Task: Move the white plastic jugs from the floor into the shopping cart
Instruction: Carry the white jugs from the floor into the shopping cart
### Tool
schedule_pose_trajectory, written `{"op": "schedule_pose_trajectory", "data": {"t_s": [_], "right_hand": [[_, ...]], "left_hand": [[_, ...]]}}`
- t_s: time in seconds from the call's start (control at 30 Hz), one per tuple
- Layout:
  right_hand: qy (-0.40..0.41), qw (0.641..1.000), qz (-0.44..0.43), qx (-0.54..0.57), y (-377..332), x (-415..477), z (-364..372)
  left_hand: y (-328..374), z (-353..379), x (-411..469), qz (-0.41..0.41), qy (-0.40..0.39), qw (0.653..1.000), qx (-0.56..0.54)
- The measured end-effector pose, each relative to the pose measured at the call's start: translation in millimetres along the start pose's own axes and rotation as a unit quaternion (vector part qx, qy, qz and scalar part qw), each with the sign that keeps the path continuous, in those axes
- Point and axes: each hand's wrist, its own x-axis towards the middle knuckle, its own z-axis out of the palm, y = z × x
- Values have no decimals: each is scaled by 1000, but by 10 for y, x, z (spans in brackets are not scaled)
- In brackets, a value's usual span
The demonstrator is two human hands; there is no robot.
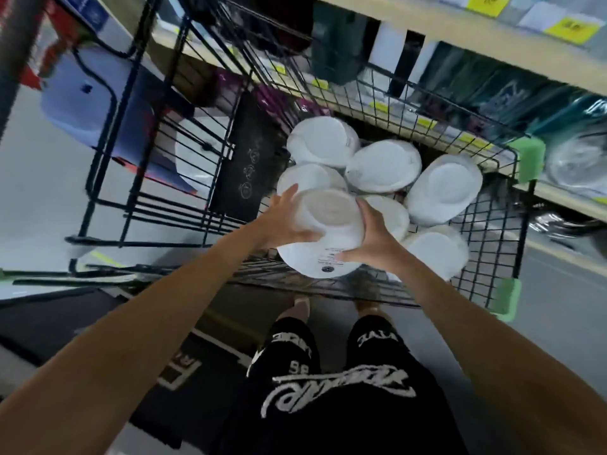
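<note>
Here, a white jug (pixel 325 231) is held just above the near rim of the shopping cart (pixel 387 295).
Left hand (pixel 282 221) and right hand (pixel 374 239) clasp its smooth sides; it looks stiff, slippery and (if full) heavy, so gripping both sides suits it, with the other jugs (pixel 384 165) already inside.

Nothing reads cleanly: the black shorts (pixel 341 389) at bottom centre carry a large white script word, smaller block letters and two digits, all upside down and too blurred to spell out. The white jug (pixel 323 239) in the middle bears fine black print and a round mark, both illegible. The yellow shelf tags (pixel 568 29) at upper right show only smeared price digits.
</note>
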Motion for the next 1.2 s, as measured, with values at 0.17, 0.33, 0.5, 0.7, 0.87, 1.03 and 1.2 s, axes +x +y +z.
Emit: {"op": "schedule_pose_trajectory", "data": {"t_s": [0.17,0.33,0.5,0.7,0.87,1.03,1.2], "right_hand": [[22,999,12,-26,68,166,350],[12,999,40,-33,189,361,596],[-17,998,56,-31,321,516,864],[16,995,88,-42,274,823,944],[20,996,86,-16,320,806,953],[36,992,118,-3,297,784,1052],[45,993,107,-3,325,781,1066]], "left_hand": [[-368,-53,300,22,-92,993,70],[-556,-60,609,8,-146,981,131],[-798,28,792,29,-151,964,216],[-763,96,960,76,-160,965,193],[-940,34,1005,71,-178,971,142],[-1054,254,910,-16,-147,989,11],[-1008,336,946,-76,-145,986,18]]}}
